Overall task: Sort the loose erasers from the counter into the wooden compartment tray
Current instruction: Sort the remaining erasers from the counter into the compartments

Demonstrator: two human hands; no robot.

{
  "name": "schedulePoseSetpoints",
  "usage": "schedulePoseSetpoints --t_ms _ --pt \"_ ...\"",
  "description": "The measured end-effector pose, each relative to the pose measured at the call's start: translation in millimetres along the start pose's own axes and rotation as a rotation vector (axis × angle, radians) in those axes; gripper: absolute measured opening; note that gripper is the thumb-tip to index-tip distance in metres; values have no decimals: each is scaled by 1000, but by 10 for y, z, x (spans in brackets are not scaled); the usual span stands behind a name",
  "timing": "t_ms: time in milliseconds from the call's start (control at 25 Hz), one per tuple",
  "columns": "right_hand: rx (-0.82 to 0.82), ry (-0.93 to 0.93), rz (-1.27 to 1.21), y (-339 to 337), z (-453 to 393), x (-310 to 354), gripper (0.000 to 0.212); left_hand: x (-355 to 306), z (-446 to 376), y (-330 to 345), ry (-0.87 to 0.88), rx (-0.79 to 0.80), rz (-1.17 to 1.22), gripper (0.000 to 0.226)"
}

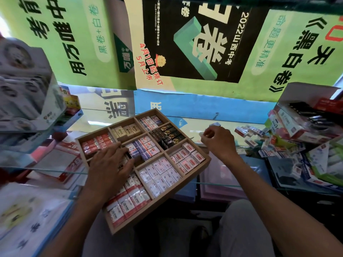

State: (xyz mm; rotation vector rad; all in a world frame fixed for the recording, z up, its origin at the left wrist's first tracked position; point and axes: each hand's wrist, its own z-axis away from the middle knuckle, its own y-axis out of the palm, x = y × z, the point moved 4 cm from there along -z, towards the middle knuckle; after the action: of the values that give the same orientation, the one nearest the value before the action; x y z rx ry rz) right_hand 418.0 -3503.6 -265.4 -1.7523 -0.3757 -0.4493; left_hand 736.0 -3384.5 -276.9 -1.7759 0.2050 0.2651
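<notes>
The wooden compartment tray (207, 160) sits tilted at the counter's near edge, its cells packed with wrapped erasers in red, cream, blue, black and white sleeves. My left hand (111, 164) lies flat over the middle-left cell, fingers spread on the erasers there. My right hand (217, 139) hovers just right of the tray's far corner, fingers curled around small erasers; one white-and-blue eraser (215, 124) pokes out above the knuckles. A heap of loose erasers (250, 132) lies on the glass counter to the right.
Open cardboard boxes of stationery (297, 119) crowd the right side, with more loose packets (297, 169) below them. Stacked boxed goods (27, 93) stand at the left. Posters hang behind the glass counter (200, 112). My knees are below the tray.
</notes>
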Motion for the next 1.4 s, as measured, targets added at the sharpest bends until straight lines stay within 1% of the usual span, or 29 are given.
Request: schedulePoseSetpoints --t_ms 80,200,320,400,480,640,760,960,1040,1120,1280,1360,1400 --pt "-68 -55 -135 -112 15 390 20 9 5 8 -1 -1 -4 79" --pt "25 -218 -227 8 100 1181 22 15 15 0 -5 -15 1 74" --pt "113 -271 -163 431 119 1792 18 17 15 -13 -9 -31 20 70" --pt "140 -306 -50 700 86 2048 15 24 13 4 0 -29 11 67" --pt "173 -294 -2 864 51 2215 16 47 10 20 6 -32 9 64" --pt "144 -304 81 1075 12 2343 18 64 8 54 8 -27 15 59" --pt "178 -301 70 1269 13 2308 20 68 12 54 -9 -25 22 61" --pt "93 -341 97 1308 30 2293 23 65 20 45 -17 -17 27 64" --pt "130 -366 100 1318 72 2317 27 55 10 42 1 -21 32 60" --pt "222 -386 77 1321 64 2304 31 57 5 36 1 -27 39 59" --pt "371 -470 97 1263 61 2218 30 67 15 45 -19 1 23 67" --pt "351 -497 -17 1192 133 2186 32 72 13 34 -18 0 18 66" --pt "302 -493 -103 1100 173 2137 34 72 11 25 -16 -4 15 65"
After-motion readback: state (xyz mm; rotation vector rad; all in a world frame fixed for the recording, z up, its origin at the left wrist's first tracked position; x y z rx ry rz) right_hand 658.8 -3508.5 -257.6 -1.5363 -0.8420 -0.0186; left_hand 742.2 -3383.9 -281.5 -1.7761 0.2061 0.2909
